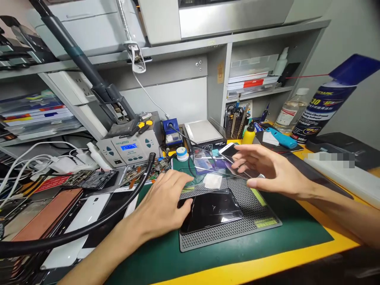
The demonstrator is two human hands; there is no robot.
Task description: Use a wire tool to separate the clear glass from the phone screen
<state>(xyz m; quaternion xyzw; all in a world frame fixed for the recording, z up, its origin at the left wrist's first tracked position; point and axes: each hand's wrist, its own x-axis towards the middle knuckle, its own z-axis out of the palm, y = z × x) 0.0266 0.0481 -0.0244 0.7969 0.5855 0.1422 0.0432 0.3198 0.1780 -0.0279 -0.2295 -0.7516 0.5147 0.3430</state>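
A black phone (218, 209) with light marks and reflections on its screen lies face up on a grey perforated mat (261, 211). Behind its upper edge is a thin clear glass panel (198, 185), its outline faint against the things behind. My left hand (163, 200) is curled at the left end of this panel, thumb beside the phone; the exact contact is hard to see. To the right, my right hand (274, 170) hovers with thumb and fingers apart and nothing between them. A white folded wipe (213, 181) shows near the panel.
A black hose (118, 217) arcs across the left side over several phones and parts. At the back stand a control station (129, 148) and a hot plate (204, 132). A yellow bottle (248, 134), a blue spray can (323, 103) and a clear bottle (292, 111) stand right.
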